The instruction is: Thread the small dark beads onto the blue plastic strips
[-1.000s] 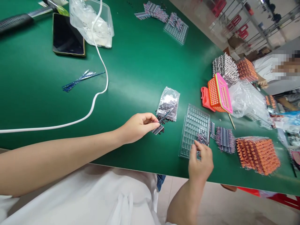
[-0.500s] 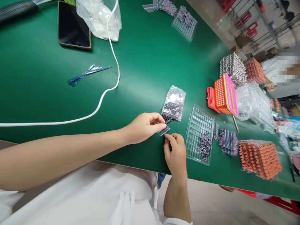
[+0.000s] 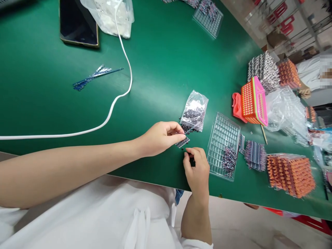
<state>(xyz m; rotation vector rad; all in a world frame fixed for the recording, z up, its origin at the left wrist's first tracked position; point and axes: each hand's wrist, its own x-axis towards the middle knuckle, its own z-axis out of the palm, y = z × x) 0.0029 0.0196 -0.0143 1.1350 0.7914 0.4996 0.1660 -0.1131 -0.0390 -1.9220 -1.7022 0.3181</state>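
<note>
My left hand [image 3: 162, 139] pinches a thin tool, perhaps tweezers, that points up and right over small black parts [image 3: 190, 129] spilled from a clear plastic bag [image 3: 194, 110]. Under its fingertips lies a small dark strip of parts [image 3: 182, 141]. Just right of the strip, my right hand [image 3: 197, 169] has thumb and forefinger curled close together; whatever is between them is too small to make out. Beside my right hand sits a clear compartment tray [image 3: 216, 145], with a heap of thin reddish-dark pieces [image 3: 229, 160] at its lower right.
Orange stacked parts [image 3: 290, 174], dark bundled strips [image 3: 255, 155] and an orange-pink basket [image 3: 252, 102] stand to the right. A white cable [image 3: 112, 107] crosses the left side, near blue strips [image 3: 95, 76] and a phone [image 3: 77, 24]. Another person's hand [image 3: 304, 91] shows at far right.
The view has shifted slightly. My right hand has moved a little away from the strip, and the thin tool at my left fingertips now shows clearly.
</note>
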